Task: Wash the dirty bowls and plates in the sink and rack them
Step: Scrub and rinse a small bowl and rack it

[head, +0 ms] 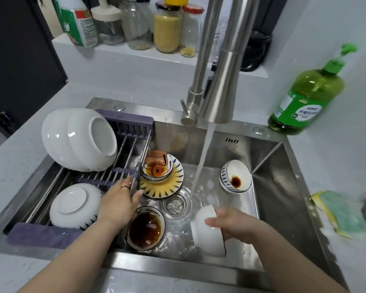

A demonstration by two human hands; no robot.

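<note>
In the slatted steel rack [125, 123] with purple plastic ends, glossy white bowls [78, 140] lie upturned. The left grip [118, 199] rests on the rack's rail; whether it clasps it, I cannot tell. Beside it a yellow-rayed plate [169, 187] carries a small cartoon bowl [156, 166], and a round dish [145, 228] holds brown sauce. In the wet steel sink [283, 187], the right grip [235, 225] clasps a smooth white bowl [207, 240] near the stream. A blue-striped bowl [235, 176], sauce-stained, leans behind. On the surface stands a green soap bottle [309, 96].
</note>
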